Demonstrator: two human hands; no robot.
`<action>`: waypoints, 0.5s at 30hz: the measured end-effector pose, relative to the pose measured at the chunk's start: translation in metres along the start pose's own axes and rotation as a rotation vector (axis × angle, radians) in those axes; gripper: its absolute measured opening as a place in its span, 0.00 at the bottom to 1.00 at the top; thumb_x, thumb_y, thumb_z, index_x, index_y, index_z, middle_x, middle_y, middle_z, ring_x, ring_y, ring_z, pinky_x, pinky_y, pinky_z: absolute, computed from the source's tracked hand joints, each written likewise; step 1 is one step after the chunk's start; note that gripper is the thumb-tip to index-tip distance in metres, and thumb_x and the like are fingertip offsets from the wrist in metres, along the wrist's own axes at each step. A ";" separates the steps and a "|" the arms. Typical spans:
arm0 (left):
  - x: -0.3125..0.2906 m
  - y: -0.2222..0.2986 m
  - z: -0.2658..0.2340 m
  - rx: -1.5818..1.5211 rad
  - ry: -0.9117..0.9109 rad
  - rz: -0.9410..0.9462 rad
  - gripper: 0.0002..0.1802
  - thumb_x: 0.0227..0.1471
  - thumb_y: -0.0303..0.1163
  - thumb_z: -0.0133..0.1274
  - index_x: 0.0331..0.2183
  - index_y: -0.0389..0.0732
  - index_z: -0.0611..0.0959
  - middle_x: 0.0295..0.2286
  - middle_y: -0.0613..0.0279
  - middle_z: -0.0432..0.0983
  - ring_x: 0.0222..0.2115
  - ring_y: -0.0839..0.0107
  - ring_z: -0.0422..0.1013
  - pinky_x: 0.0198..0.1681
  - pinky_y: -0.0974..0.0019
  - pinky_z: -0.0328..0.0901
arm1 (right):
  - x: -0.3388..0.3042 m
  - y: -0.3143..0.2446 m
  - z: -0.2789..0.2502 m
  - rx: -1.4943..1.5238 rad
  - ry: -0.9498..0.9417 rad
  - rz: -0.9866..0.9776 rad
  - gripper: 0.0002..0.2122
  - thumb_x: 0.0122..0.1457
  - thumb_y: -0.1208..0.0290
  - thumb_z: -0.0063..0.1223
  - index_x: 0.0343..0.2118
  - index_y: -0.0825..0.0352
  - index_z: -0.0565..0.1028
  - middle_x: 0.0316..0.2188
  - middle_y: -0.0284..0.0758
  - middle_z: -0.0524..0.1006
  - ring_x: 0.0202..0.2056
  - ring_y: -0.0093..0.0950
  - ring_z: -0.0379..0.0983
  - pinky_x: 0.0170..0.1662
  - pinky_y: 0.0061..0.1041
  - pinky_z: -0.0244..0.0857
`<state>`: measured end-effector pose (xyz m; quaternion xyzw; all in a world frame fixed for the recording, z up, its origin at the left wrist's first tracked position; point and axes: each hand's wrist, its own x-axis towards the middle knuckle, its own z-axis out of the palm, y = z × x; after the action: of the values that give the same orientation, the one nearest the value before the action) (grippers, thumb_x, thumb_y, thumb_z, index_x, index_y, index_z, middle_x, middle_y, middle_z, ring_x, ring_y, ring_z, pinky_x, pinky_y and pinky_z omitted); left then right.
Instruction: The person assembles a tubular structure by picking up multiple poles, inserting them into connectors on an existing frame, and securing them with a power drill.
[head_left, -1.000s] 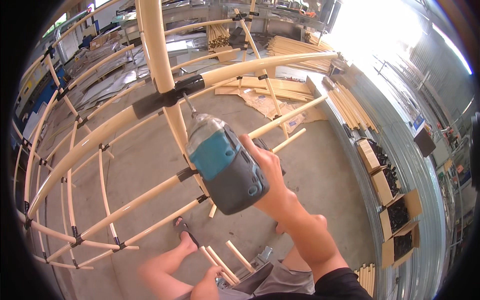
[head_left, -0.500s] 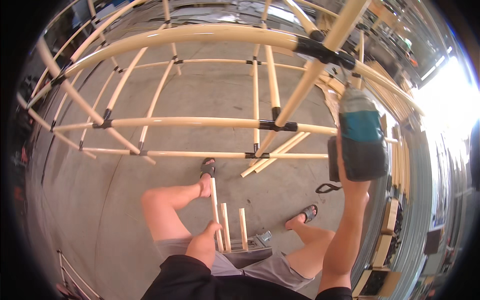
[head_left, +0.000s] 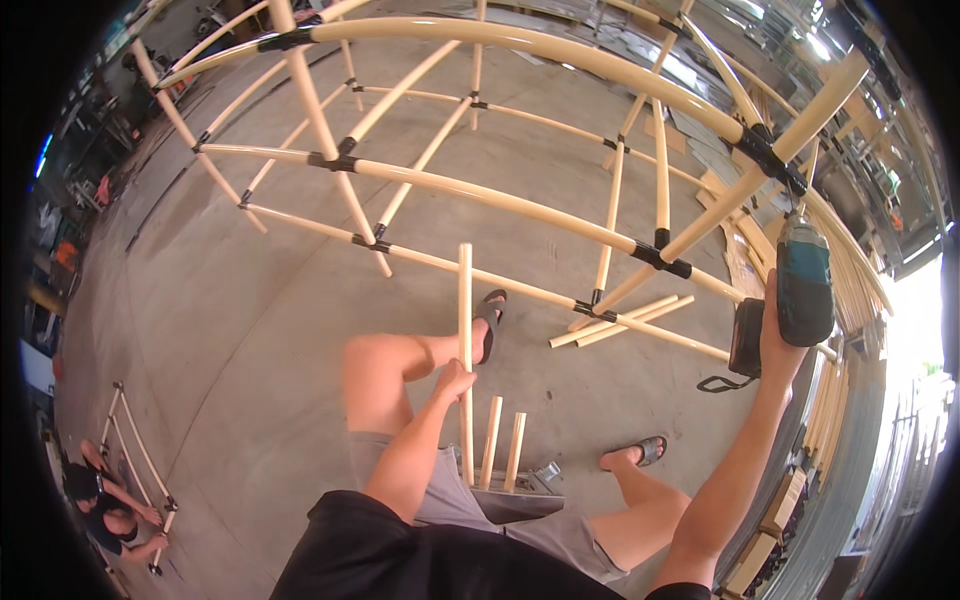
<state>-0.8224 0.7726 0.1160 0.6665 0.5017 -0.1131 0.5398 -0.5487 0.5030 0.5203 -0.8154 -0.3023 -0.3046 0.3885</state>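
Right hand [head_left: 783,345]: fingers wrapped round the grip of a teal-and-black power driver [head_left: 804,285]; trigger finger hidden, can't tell if pressed. Driver held upright, its bit [head_left: 801,208] pointing up at a black corner joint [head_left: 763,153] — tip contact can't be told at this size. Left hand [head_left: 455,380]: fingers clamped round a long cream tube [head_left: 466,300], upright, not attached to the frame [head_left: 530,45]. Two shorter tubes [head_left: 490,445] stand just beside it at a grey metal piece [head_left: 520,505]; how they're seated is unclear.

Further out: the frame, cream tubes in black joints, stands on the floor [head_left: 280,310] across the view. Looks mostly assembled — uprights, rails and cross-tubes meet in joints wherever nodes show. Which joints are tightened can't be told; the one by the bit is probably the one in work. Not joined: the held tube, the shorter pair, and loose tubes [head_left: 613,321] lying under the near rail. Far right, stacked tubes [head_left: 828,410] and cardboard boxes [head_left: 785,500]. Lower left, a co-worker [head_left: 108,510] is down low, hands at a smaller frame [head_left: 145,444].
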 end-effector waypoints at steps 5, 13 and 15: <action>-0.026 0.016 -0.088 -0.030 0.264 0.191 0.23 0.51 0.37 0.56 0.45 0.30 0.74 0.36 0.38 0.76 0.34 0.52 0.77 0.29 0.53 0.71 | -0.005 0.002 0.004 -0.015 -0.012 0.125 0.19 0.57 0.60 0.62 0.45 0.70 0.77 0.42 0.38 0.79 0.43 0.27 0.75 0.50 0.27 0.64; -0.083 0.070 -0.242 -0.578 0.309 0.410 0.18 0.58 0.41 0.52 0.43 0.37 0.72 0.32 0.54 0.76 0.29 0.64 0.77 0.26 0.61 0.77 | 0.000 0.026 0.001 0.047 0.016 0.008 0.20 0.56 0.60 0.62 0.47 0.69 0.76 0.43 0.39 0.78 0.44 0.28 0.75 0.51 0.28 0.64; -0.078 0.082 -0.269 -0.727 0.312 0.493 0.18 0.59 0.41 0.51 0.41 0.35 0.72 0.32 0.54 0.77 0.30 0.64 0.77 0.28 0.58 0.78 | -0.001 0.021 0.002 0.037 -0.004 0.037 0.20 0.55 0.62 0.62 0.46 0.70 0.76 0.43 0.40 0.79 0.45 0.30 0.75 0.51 0.29 0.65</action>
<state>-0.8992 0.9612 0.3251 0.5426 0.4105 0.3034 0.6671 -0.5340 0.4938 0.5090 -0.8142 -0.2934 -0.2902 0.4084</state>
